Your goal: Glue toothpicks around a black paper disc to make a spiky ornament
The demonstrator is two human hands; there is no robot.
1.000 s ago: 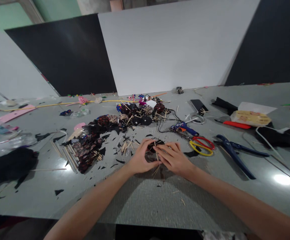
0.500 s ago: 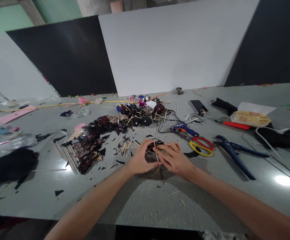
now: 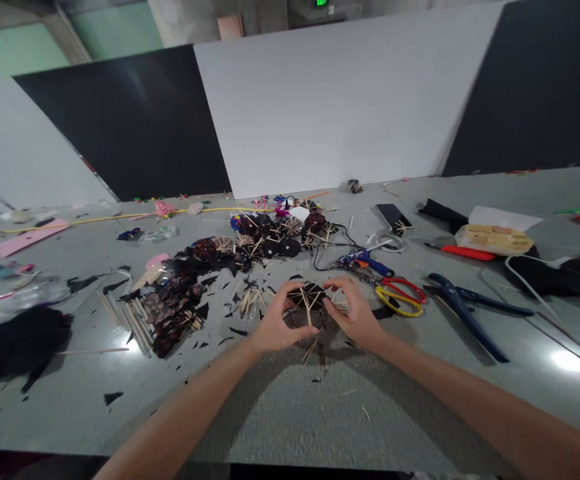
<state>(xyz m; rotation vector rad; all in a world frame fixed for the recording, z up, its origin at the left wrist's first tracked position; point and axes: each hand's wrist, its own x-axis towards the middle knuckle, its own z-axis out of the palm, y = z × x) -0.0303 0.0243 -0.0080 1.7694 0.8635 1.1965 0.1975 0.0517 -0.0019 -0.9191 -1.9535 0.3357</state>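
Between my hands is a small umbrella-like piece (image 3: 308,301), black material with thin wooden sticks spread out from its middle. My left hand (image 3: 276,321) curls around its left side, thumb below and fingers above. At its right edge my right hand (image 3: 354,312) holds it with bent fingers and thumb. Several thin sticks (image 3: 310,350) show just beneath it on the table. Left of my left hand lies a loose pile of short thin sticks (image 3: 253,299) among black scraps.
Similar small black pieces with sticks (image 3: 290,247) cluster at the back. Scissors with red and yellow handles (image 3: 400,297), a blue glue gun (image 3: 367,260), blue cutters (image 3: 465,313), a red-handled knife (image 3: 467,253) and a phone (image 3: 393,217) lie on the right. Dark patterned material (image 3: 173,317) lies left.
My right hand has drawn back to the right from over the piece, uncovering its black top and the spread sticks. My left hand keeps its hold. The view has shifted slightly.
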